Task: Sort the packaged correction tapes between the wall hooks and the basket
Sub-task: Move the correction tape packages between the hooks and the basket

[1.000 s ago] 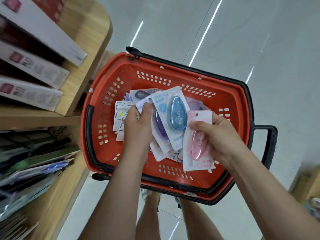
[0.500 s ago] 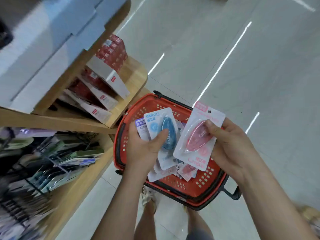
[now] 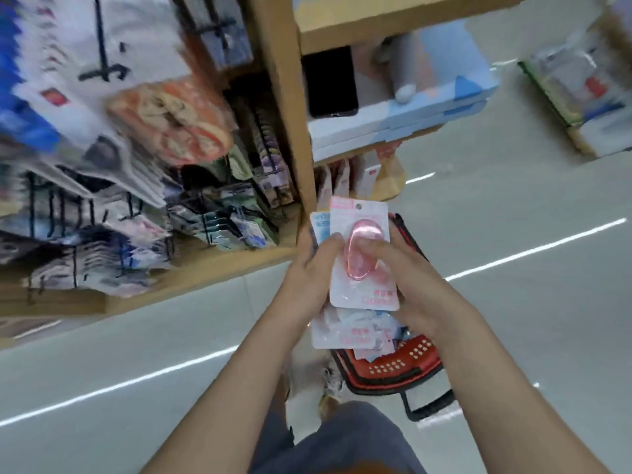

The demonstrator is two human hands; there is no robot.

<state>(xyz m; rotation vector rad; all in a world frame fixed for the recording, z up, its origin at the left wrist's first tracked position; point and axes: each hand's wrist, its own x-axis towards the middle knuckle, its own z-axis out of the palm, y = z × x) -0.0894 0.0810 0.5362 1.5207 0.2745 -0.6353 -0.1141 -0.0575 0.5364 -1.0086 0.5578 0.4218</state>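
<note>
Packaged correction tapes (image 3: 349, 331) are bunched in a loose stack held up between both hands, above the red shopping basket (image 3: 393, 367) on the floor, hiding its middle and far rim. Frontmost is the pink pack (image 3: 359, 254), upright with its hang hole at the top and its clear blister bulging toward the camera. A blue pack (image 3: 319, 227) peeks out past its left edge, and more cards fan out below its bottom edge. The left hand (image 3: 307, 278) wraps the stack from the left, thumb laid on the pink pack's front. The right hand (image 3: 420, 289) grips from the right, thumb across the blister. These packs look light, their thin card stiff enough to stay flat yet easy to crease. The glossy blisters are likely slippery, so stacked packs may slide over one another. A pinch on the flat card at a side edge, leaving the hole free, seems the surest hold. Wall hooks (image 3: 102, 71) on the wooden display (image 3: 284, 97) to the left carry blurred packets, and which hook suits cannot be told.
</note>
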